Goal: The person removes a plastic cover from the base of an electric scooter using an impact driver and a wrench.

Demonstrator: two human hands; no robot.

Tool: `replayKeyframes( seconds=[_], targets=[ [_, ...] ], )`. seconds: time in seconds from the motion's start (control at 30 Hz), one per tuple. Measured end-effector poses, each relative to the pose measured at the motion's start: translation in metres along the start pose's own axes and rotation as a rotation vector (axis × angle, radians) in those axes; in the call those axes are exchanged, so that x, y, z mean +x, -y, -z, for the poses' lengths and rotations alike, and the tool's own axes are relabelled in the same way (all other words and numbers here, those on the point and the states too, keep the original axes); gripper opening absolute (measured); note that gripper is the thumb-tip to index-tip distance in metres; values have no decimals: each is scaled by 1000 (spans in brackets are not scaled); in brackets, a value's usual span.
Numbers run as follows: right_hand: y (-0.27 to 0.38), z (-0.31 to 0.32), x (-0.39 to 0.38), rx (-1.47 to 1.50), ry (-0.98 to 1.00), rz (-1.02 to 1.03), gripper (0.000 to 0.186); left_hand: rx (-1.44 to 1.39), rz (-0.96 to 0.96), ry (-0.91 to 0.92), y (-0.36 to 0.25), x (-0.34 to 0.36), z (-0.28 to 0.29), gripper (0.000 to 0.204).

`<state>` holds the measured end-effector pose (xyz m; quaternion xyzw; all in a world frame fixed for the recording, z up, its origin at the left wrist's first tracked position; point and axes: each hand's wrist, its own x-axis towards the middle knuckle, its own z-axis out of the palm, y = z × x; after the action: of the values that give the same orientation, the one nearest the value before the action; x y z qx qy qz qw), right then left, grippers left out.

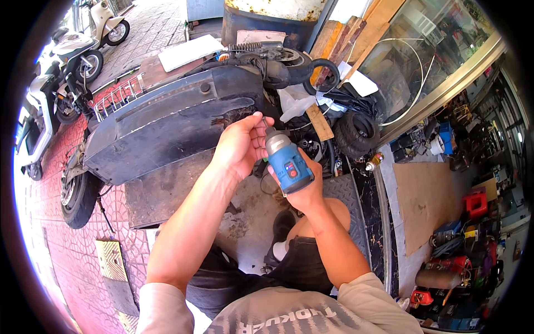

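My right hand (308,181) is wrapped round a blue cordless drill driver (289,164) with a grey nose, which points up and away from me. My left hand (239,146) is at the drill's tip, its thumb and fingers closed together there. Whatever the left fingers pinch, a bit or a screw, is too small to make out. Just beyond both hands lies a scooter on its side, its long dark grey body panel (161,125) scuffed. A broken, worn patch (233,114) in the panel is next to my left fingertips.
A low wooden platform (161,195) bears the scooter. Wooden boards (356,33), a loose tyre (356,133) and a spray can (375,161) are to the right. Cardboard (425,206) covers the cluttered shop's floor. Other scooters (41,117) stand at the far left.
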<state>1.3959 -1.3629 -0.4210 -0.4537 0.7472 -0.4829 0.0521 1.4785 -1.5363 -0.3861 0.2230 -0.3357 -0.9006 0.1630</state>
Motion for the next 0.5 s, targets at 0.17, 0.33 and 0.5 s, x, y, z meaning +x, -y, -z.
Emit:
replayKeyframes(
  seconds=[0.17, 0.33, 0.5],
  targets=[
    [-2, 3, -12, 49, 62, -51, 37, 14, 13, -14, 10, 3, 13, 24],
    [1, -3, -20, 173, 46, -141, 35, 213, -103, -93, 22, -2, 9, 23],
    [-4, -8, -22, 149, 65, -126, 36, 132, -69, -180, 29, 4, 20, 25]
  ],
)
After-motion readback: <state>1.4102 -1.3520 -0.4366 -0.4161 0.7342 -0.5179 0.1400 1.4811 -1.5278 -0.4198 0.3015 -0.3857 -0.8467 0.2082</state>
